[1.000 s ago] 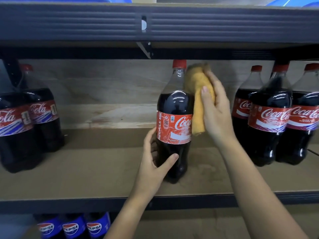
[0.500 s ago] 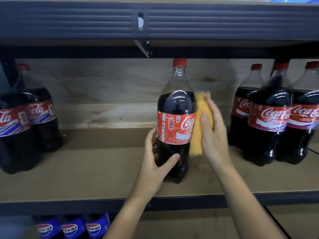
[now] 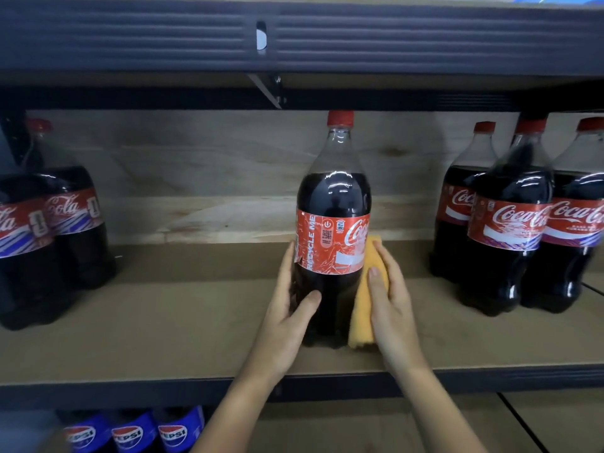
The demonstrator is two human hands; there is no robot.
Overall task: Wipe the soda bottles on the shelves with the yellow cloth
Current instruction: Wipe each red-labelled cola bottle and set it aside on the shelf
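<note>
The cola bottle stands upright in the middle of the shelf, a little back from the front edge. The left hand makes a grip around its lower left side, with the thumb curled on the dark front and the fingers behind. The right hand presses the yellow cloth flat against the lower right side with straight fingers; the cloth lies between palm and bottle and reaches down to the shelf board. The bottle is smooth clear plastic with a red cap and a shiny, wrinkled red label. The cloth looks soft and folded. The shelf board is matte brown.
</note>
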